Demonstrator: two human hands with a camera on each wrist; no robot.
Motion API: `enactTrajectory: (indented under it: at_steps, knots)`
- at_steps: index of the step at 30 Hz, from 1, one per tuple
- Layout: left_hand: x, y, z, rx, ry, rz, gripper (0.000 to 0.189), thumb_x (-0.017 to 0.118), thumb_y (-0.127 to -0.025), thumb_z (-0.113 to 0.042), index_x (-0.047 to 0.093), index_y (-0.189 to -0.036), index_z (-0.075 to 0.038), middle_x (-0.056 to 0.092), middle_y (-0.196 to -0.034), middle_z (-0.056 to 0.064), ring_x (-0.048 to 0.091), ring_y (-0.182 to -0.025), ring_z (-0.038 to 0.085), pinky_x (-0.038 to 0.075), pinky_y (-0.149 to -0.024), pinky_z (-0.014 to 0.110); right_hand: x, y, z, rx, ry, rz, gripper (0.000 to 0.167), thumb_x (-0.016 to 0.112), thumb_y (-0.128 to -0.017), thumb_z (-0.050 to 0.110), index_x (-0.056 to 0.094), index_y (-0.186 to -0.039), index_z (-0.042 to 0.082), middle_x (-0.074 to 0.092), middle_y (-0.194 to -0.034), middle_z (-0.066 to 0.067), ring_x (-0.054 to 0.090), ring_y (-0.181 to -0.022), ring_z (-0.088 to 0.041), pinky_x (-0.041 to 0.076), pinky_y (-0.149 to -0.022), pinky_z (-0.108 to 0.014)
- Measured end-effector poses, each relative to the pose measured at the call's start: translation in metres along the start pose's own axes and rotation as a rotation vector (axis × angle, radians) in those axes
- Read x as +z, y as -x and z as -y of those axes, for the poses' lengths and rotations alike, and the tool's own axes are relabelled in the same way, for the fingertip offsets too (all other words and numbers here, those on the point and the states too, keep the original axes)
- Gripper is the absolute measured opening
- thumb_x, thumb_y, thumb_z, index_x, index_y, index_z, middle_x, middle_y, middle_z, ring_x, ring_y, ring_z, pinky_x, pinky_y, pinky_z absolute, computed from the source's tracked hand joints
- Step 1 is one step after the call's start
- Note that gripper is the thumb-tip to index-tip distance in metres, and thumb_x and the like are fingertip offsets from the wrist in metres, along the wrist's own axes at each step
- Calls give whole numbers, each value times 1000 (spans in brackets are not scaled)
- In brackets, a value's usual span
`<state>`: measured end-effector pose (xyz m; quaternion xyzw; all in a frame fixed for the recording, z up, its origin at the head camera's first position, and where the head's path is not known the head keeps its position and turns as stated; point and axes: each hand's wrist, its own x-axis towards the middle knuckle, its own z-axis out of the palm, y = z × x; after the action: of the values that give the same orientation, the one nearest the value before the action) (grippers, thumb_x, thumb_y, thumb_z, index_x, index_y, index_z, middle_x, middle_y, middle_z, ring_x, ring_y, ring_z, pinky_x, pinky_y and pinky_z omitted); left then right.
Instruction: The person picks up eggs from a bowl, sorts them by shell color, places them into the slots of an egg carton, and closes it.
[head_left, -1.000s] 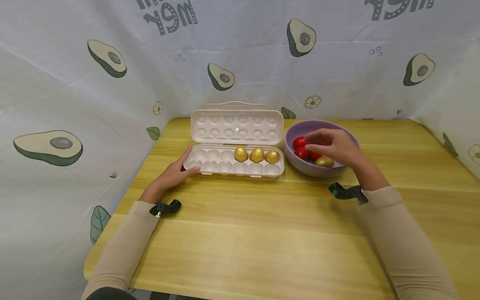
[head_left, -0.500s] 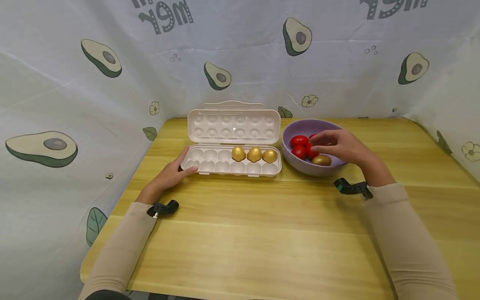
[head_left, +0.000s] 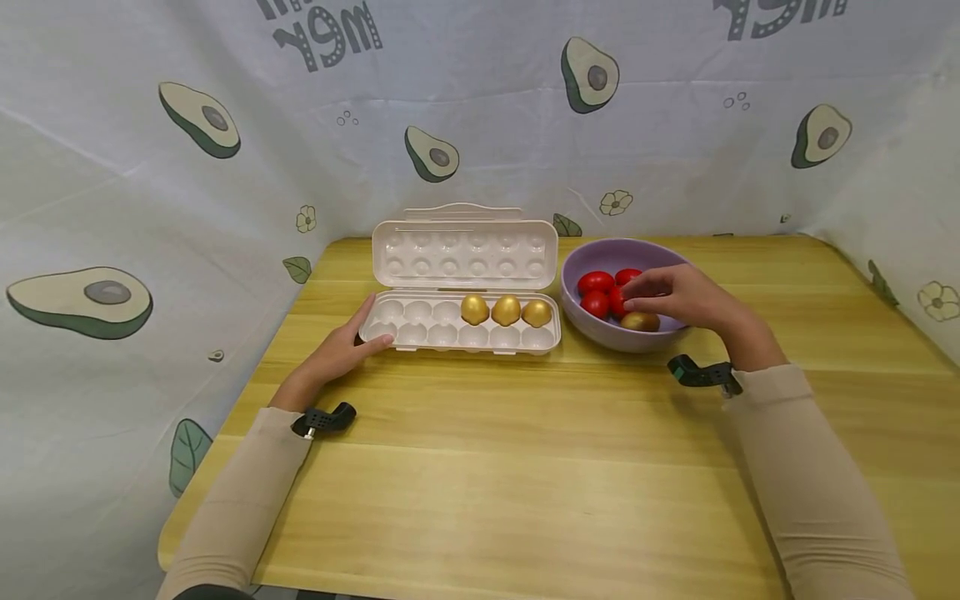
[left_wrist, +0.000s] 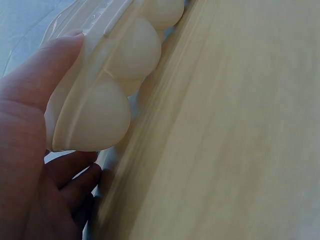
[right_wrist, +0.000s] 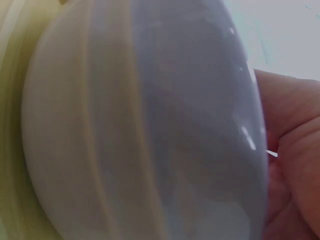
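Observation:
At the left end of an open white egg carton (head_left: 427, 333), my left hand (head_left: 339, 348) grips the corner. Its thumb lies on the rim and its other fingers reach behind and below, as the left wrist view also shows. Three gold eggs (head_left: 506, 310) sit in the right part of the carton's far row. My right hand (head_left: 686, 298) reaches over the rim into a purple bowl (head_left: 611, 340), thumb and fingertips low over a gold egg (head_left: 640, 322) beside several red eggs (head_left: 596, 283). Whether the fingertips touch an egg is unclear; the bowl hides them in the right wrist view.
The carton's lid (head_left: 465, 254) stands raised at the back, near the printed curtain (head_left: 510, 100). Carton and bowl stand side by side on the wooden table (head_left: 480, 467), whose left edge runs beside my left forearm.
My right hand has drawn back slightly to the right, then sunk lower toward the gold egg in the bowl. The left hand keeps its grip on the carton. The head view has shifted slightly.

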<state>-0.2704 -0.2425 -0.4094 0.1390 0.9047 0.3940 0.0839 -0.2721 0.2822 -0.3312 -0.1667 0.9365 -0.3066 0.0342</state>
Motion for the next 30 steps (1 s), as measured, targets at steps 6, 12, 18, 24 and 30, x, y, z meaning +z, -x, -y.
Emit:
enactTrajectory:
  at_steps: [6,12,18,24,30]
  knots:
    - [0,1,0,1,1,6,91,57,-93,-53,-2,-157,-25,7,-161,7,13,-145,34,14,-115,53,-2,2,-3,36,43,25,36,70,-89,34,71,-113,7,68,-108,-10,57,-99,-27,50,-80,-29]
    - [0,0,1,1,3,8,91,56,-93,-54,-2,-156,-26,6,-161,7,13,-145,34,14,-115,54,-3,2,-3,46,21,50,37,71,-88,33,71,-113,6,68,-107,-10,55,-99,-26,50,-78,-29]
    - [-1,-1,1,8,-2,-3,91,57,-92,-53,-1,-157,-25,7,-161,7,13,-145,34,14,-115,53,-2,-1,-4,45,21,57,35,72,-88,30,71,-113,6,69,-106,-8,54,-100,-26,49,-79,-29]
    - [-1,-2,2,8,0,-5,91,57,-92,-53,-1,-157,-25,8,-161,8,14,-145,34,14,-115,53,0,-3,-4,36,22,78,37,74,-87,29,70,-114,5,69,-105,-9,56,-97,-25,49,-78,-30]
    - [0,-2,2,4,5,-3,91,57,-92,-54,-1,-157,-26,8,-161,8,13,-145,34,14,-115,53,2,-4,-4,21,61,104,40,76,-84,32,71,-114,6,69,-108,-9,55,-101,-27,50,-81,-36]
